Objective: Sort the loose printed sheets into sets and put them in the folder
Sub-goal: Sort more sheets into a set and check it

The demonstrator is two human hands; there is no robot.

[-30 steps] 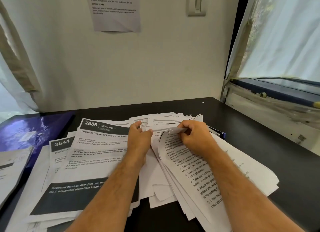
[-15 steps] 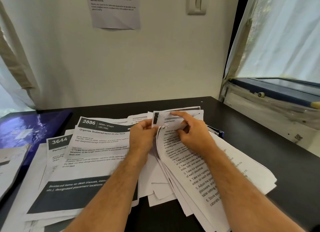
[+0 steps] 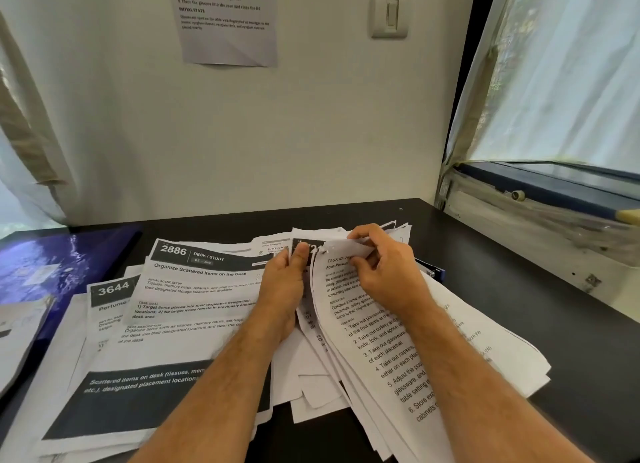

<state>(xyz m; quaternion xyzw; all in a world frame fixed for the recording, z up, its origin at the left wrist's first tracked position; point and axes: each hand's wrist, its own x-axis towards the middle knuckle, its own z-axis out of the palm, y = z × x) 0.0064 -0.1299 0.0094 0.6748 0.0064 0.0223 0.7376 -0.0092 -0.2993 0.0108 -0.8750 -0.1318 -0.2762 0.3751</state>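
Observation:
A loose heap of printed sheets [image 3: 398, 351] covers the middle of the dark desk [image 3: 519, 289]. My left hand [image 3: 284, 286] pinches the top edge of a sheet with a dark header [image 3: 301, 246]. My right hand [image 3: 384, 268] grips the folded-over top corner of the upper sheet of the right pile. To the left lies a flatter pile, topped by the sheet headed 2886 [image 3: 194, 289], with a sheet headed 3644 [image 3: 110, 291] under it. A glossy blue folder [image 3: 59, 265] lies shut at the far left.
A blue stapler [image 3: 433, 272] peeks out from under the papers right of my right hand. A grey sheet [image 3: 20, 327] lies over the folder's near edge. The wall stands just behind the desk. A window frame [image 3: 540, 192] sits to the right.
Both hands have lifted the top edges of the sheets slightly. The dark-headed sheet under my left thumb has come into view, and the right hand has curled the upper sheet's corner further back.

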